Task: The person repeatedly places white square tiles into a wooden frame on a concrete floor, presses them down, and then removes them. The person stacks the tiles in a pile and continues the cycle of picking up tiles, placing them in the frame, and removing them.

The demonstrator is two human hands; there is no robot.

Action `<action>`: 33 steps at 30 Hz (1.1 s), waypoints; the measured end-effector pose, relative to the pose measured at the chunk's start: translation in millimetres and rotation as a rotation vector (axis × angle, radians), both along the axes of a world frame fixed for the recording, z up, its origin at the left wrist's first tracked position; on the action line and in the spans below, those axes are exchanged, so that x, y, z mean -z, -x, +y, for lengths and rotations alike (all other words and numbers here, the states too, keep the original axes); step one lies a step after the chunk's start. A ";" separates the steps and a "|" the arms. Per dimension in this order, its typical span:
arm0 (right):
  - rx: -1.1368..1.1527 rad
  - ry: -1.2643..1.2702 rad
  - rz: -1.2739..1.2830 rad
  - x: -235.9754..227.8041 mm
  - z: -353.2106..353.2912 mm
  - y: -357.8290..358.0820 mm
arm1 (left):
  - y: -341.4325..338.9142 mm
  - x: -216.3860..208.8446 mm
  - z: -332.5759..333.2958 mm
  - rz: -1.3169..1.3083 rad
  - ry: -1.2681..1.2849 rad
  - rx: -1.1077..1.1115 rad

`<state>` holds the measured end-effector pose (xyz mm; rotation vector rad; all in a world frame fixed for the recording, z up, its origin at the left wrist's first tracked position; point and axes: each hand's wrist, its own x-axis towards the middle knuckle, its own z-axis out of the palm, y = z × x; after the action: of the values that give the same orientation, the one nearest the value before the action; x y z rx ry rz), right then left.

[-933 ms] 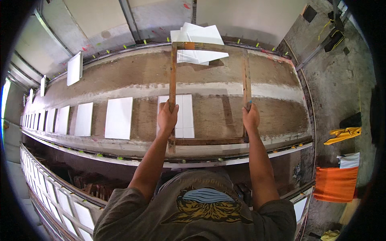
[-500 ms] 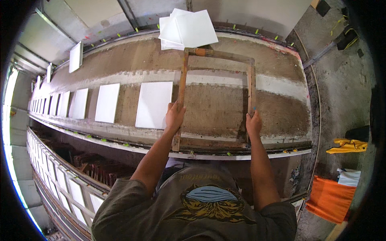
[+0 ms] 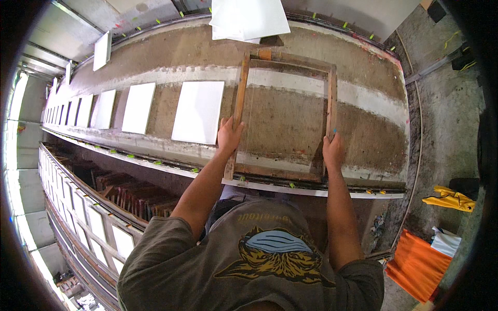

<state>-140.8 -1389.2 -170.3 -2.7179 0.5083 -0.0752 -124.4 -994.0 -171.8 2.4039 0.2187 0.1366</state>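
A long brown table (image 3: 371, 122) with a pale stripe takes up most of the view. Below it is the person's dark shirt (image 3: 179, 267).

The wooden frame (image 3: 240, 96) is over the right part of the table, held flat by its two sides. The table shows through its middle. It is hard to tell if the frame touches the table. A pile of white boards (image 3: 254, 20) is past its far end. An orange cloth (image 3: 419, 267) lies off to the right. One white board (image 3: 198, 111) lies just left of the frame, first in a row.

The left hand (image 3: 229, 136) is closed around the left bar, near the corner of that board. The right hand (image 3: 333, 150) is closed around the right bar, fingers curled to the wood. Both hands hold only the frame.

The shirt has a blue and yellow picture (image 3: 277, 259), with a short row of dull yellow letters (image 3: 280, 220) above it. The frame's far bar has a small orange patch (image 3: 265, 55). Little green clips (image 3: 194, 170) dot the table's edge.
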 end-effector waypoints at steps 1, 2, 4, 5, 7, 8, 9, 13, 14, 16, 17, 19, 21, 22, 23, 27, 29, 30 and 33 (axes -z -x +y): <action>0.004 -0.011 0.014 -0.6 -0.5 -0.4 | 0.2 -0.6 -1.8 -0.031 -0.011 -0.008; 0.008 -0.023 0.029 -1.6 -1.5 -0.4 | 0.6 -1.2 -3.9 -0.062 -0.022 -0.016; 0.014 -0.018 0.033 -1.0 -5.0 0.9 | 1.7 -6.4 -9.9 -0.030 0.003 -0.033; 0.014 -0.002 0.022 0.3 -7.7 2.2 | 1.5 -8.7 -13.0 -0.014 0.016 -0.038; 0.010 0.015 0.048 -3.0 -9.9 2.2 | 0.6 4.5 -10.6 -0.041 -0.020 -0.033; 0.009 0.017 0.087 -11.7 -8.8 1.1 | 0.8 7.4 -11.3 -0.053 -0.036 -0.029; 0.008 0.018 0.125 -18.3 -8.0 0.4 | 1.7 10.5 -12.4 -0.029 -0.025 -0.037; 0.031 0.000 0.151 -29.0 -11.6 1.0 | 0.5 0.3 -22.7 0.035 0.019 -0.041; 0.035 0.013 0.139 -32.8 -9.9 1.1 | 0.6 -1.4 -24.4 0.044 0.030 -0.039; 0.042 0.008 0.115 -34.5 -11.2 1.6 | 0.8 5.6 -25.8 0.006 0.014 -0.041; 0.045 -0.011 0.104 -33.0 -12.4 1.7 | 0.9 8.4 -26.0 -0.013 0.005 -0.043; 0.033 -0.009 0.062 -26.6 -16.1 2.6 | 0.5 8.8 -26.7 0.013 0.019 -0.034; 0.004 0.033 0.000 -17.3 -20.7 5.3 | -0.1 7.2 -28.8 0.032 0.013 -0.024; 0.006 0.034 0.010 -16.3 -20.6 4.5 | -0.9 8.9 -28.1 0.036 -0.001 -0.023; 0.008 0.036 0.020 -15.7 -20.7 3.8 | -1.5 10.5 -27.4 0.039 -0.015 -0.022; -0.011 0.037 0.180 -38.8 -10.6 -1.3 | 2.5 14.4 -23.9 0.035 -0.053 -0.041; 0.025 0.043 0.108 -26.8 -12.4 1.3 | 1.1 6.4 -28.8 0.069 -0.055 -0.043; 0.042 0.045 0.073 -20.3 -14.8 2.6 | 0.3 1.2 -31.8 0.103 -0.050 -0.035; 0.001 0.063 0.097 -21.8 -16.6 1.1 | 0.7 -12.6 -35.5 0.163 -0.042 -0.038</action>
<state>-141.9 -1405.8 -148.5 -2.7937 0.5438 0.0414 -125.1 -1029.5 -159.2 2.4551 0.3399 -0.0375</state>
